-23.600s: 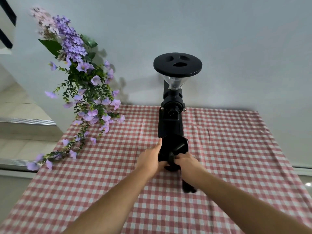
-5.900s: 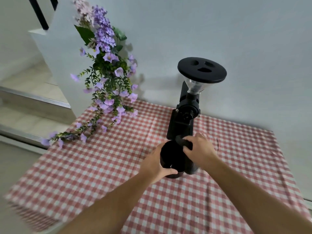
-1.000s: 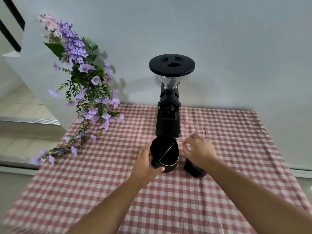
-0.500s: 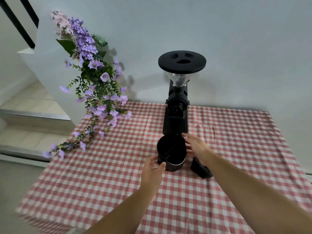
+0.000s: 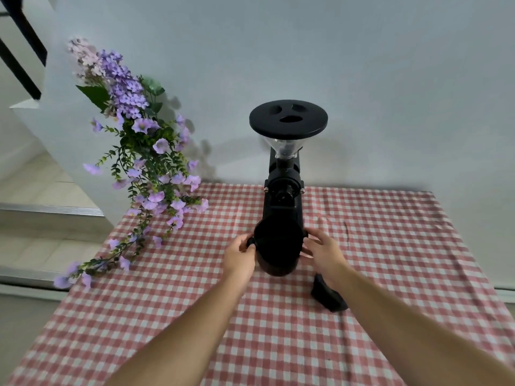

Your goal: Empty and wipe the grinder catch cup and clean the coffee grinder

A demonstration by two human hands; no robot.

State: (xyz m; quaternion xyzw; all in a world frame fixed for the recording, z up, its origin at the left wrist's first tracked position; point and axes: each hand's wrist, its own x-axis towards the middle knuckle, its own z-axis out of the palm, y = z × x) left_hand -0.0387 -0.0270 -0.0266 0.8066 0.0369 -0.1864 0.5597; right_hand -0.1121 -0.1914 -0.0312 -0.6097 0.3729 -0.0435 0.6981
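Two bare forearms in view, no sleeves; left hand (image 5: 239,259), right hand (image 5: 323,253) ungloved, no rings, no watch.

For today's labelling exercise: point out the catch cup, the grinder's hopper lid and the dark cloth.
catch cup (image 5: 277,243): head view, dark inside of the cup.
hopper lid (image 5: 288,119): head view, flat top.
dark cloth (image 5: 328,299): head view, its middle, beside the right forearm.

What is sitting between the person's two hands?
The black catch cup, in front of the coffee grinder, with left hand and right hand on its sides, head view.
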